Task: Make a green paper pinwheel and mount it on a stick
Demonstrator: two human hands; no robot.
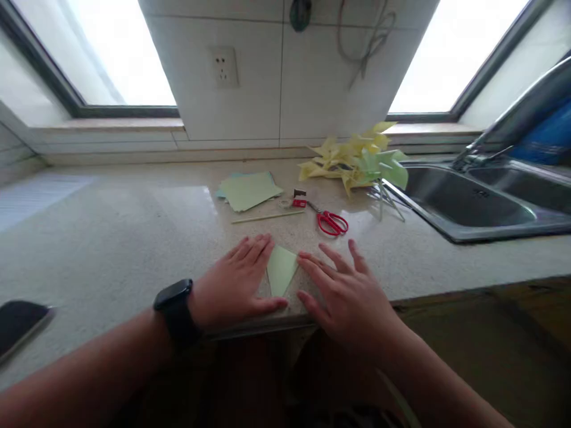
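Note:
A folded piece of pale green paper [282, 268], kite-like in outline, lies flat on the countertop close to its front edge. My left hand [238, 276] rests over the paper's left side, fingers stretched out together and thumb apart. On the other side, my right hand [341, 288] is spread, its index fingertip touching the paper's right corner. Beyond them are scissors [331, 222] with red handles, a small red tape dispenser [299, 200] and a thin pale stick [267, 217]. A stack of green and bluish paper sheets [250, 190] lies farther back.
Yellow and green paper pinwheels [352, 156] on sticks are heaped by the wall, beside the steel sink [473, 196] and its faucet [473, 153]. A dark phone-like object [21, 324] lies at far left. White printed sheets [40, 193] are at the back left.

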